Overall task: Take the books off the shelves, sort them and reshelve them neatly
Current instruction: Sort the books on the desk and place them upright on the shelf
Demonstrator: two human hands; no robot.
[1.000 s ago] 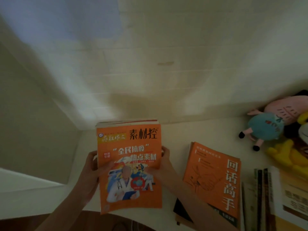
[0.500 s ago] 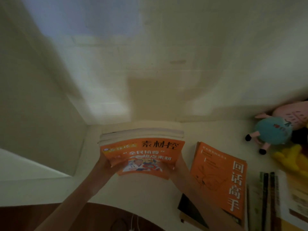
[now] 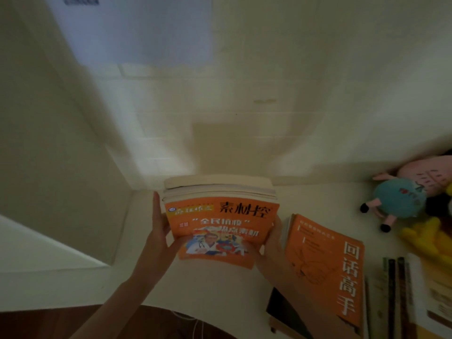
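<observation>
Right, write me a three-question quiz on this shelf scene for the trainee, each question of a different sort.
1. True or false: the left hand and the right hand both grip the stack of books.
2. Pick one: what sits at the far right of the shelf? A: plush toys. B: a lamp. C: a mug.
3. Fill the gap: the single book lying flat to the right of the stack has an ___ cover.

Key: 1 true; 2 A; 3 orange.
</observation>
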